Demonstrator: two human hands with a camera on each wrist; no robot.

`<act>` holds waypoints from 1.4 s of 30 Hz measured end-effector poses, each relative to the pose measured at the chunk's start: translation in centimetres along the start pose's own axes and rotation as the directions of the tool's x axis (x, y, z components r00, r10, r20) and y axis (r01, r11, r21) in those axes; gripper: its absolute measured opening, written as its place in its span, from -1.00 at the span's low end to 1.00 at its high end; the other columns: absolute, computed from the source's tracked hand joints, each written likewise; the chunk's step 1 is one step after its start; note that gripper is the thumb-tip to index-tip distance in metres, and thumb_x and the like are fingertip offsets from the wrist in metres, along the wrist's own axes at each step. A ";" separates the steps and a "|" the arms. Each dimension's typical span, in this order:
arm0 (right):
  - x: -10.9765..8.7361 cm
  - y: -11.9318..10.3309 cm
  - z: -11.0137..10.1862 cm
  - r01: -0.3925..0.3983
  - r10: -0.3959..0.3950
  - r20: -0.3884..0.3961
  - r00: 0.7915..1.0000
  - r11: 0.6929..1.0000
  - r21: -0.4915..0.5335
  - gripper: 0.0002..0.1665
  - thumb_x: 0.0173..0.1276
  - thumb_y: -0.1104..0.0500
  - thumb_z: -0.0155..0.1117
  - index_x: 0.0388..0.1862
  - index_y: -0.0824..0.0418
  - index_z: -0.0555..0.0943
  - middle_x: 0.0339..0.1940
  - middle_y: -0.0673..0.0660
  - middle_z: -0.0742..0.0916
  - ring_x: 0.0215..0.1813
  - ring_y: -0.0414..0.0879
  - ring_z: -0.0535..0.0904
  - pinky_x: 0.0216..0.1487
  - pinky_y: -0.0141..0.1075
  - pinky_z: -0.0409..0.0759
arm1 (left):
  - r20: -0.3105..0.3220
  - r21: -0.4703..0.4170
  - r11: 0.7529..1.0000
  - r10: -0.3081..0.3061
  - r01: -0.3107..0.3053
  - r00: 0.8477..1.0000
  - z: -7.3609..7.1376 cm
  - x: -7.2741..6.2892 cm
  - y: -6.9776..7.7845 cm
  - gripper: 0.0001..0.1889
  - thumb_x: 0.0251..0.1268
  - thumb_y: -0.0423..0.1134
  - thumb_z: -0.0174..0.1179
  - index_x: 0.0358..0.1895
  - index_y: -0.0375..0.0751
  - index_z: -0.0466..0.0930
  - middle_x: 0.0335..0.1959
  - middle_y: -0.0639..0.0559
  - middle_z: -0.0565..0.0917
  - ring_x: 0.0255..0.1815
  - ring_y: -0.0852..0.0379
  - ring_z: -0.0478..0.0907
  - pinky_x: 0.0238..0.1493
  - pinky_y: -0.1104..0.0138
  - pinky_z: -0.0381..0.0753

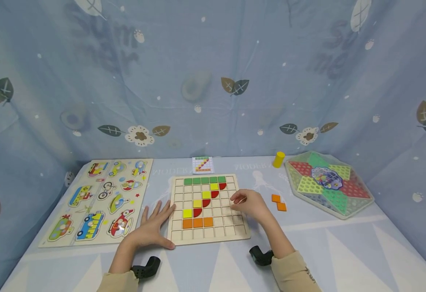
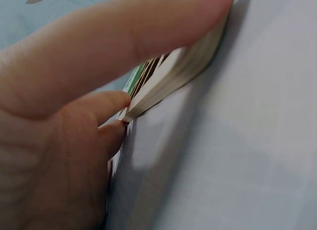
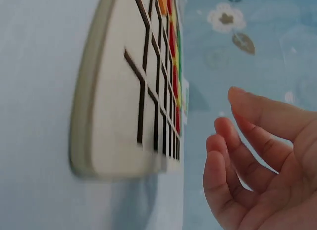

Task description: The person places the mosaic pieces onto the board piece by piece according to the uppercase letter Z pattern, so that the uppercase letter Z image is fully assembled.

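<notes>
A square wooden grid board lies on the table. Its top row carries green squares; yellow squares with red quarter-circle pieces beside them step diagonally down to the left. Three orange squares sit in a lower row. My left hand is spread at the board's left side, fingertips and thumb against its edge. Over the right part of the board hovers my right hand, fingers loosely bent, with nothing between thumb and fingertips in the right wrist view.
Two loose orange squares lie right of the board. Behind it is a small pattern card. A vehicle puzzle board is at left; a yellow cylinder and a hexagonal star-patterned game board are at right.
</notes>
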State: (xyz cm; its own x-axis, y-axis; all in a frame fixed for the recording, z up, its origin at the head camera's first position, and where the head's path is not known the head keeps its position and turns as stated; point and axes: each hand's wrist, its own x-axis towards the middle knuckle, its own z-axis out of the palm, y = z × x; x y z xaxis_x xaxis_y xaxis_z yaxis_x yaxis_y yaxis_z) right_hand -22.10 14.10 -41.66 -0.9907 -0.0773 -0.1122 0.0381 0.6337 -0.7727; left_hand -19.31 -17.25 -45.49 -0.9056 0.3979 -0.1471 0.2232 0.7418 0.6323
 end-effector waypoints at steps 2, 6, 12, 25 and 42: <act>0.1 0.7 -0.7 -0.015 0.015 -0.006 1.000 0.999 0.035 -0.82 0.07 0.26 0.41 -0.31 0.20 0.64 -0.44 0.02 0.63 -0.36 -0.12 0.50 -0.36 -0.33 0.49 | 0.000 -0.001 1.000 -0.002 0.002 1.000 0.0 -0.1 0.1 0.27 -0.55 0.17 0.49 0.43 -0.23 0.05 0.46 -0.21 -0.04 0.46 -0.27 -0.38 0.29 -0.12 -0.67; 0.3 2.1 -2.2 -0.029 0.031 -0.020 0.999 0.996 0.089 -0.78 0.09 0.27 0.38 -0.24 0.25 0.64 -0.38 0.05 0.66 -0.32 -0.10 0.52 -0.32 -0.32 0.51 | 0.000 -0.001 1.000 -0.003 0.003 1.000 -0.1 -0.2 0.1 0.27 -0.54 0.17 0.49 0.43 -0.23 0.05 0.46 -0.21 -0.04 0.46 -0.27 -0.38 0.29 -0.12 -0.67; 0.4 3.9 -4.1 -0.064 0.073 -0.105 0.992 0.994 0.087 -0.75 0.14 0.32 0.31 -0.16 0.31 0.62 -0.19 0.19 0.68 -0.12 0.02 0.57 -0.14 -0.18 0.55 | -0.008 0.003 1.000 0.002 -0.002 1.000 -0.1 -0.1 0.2 0.27 -0.55 0.16 0.49 0.42 -0.23 0.05 0.46 -0.21 -0.03 0.46 -0.27 -0.37 0.30 -0.12 -0.66; 0.4 6.3 -5.8 -0.246 0.185 -0.232 0.955 0.931 -0.269 -0.55 0.09 0.38 0.16 0.03 0.27 0.60 0.11 0.39 0.55 0.10 0.39 0.37 -0.01 0.21 0.30 | -0.007 -0.002 1.000 0.005 -0.005 1.000 0.0 -0.1 0.1 0.27 -0.54 0.15 0.50 0.42 -0.24 0.06 0.46 -0.23 -0.02 0.46 -0.28 -0.37 0.29 -0.12 -0.66; 0.9 4.0 -4.3 -0.209 0.224 -0.009 0.975 0.920 0.333 -0.66 0.02 0.37 0.41 -0.20 0.34 0.53 -0.41 0.07 0.65 -0.35 -0.16 0.56 -0.31 -0.36 0.57 | -0.014 0.021 1.000 0.011 -0.011 1.000 0.2 0.0 -0.2 0.27 -0.53 0.18 0.49 0.42 -0.24 0.05 0.46 -0.23 -0.03 0.45 -0.29 -0.35 0.30 -0.12 -0.65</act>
State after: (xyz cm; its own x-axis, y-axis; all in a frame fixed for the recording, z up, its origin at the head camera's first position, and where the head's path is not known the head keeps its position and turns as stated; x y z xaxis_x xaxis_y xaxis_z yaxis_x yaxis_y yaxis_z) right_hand -23.37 19.88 -42.17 -0.9580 0.0733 -0.2771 0.2851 0.3427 -0.8951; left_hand -19.31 -17.26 -45.75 -0.9079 0.3985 -0.1297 0.2402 0.7485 0.6180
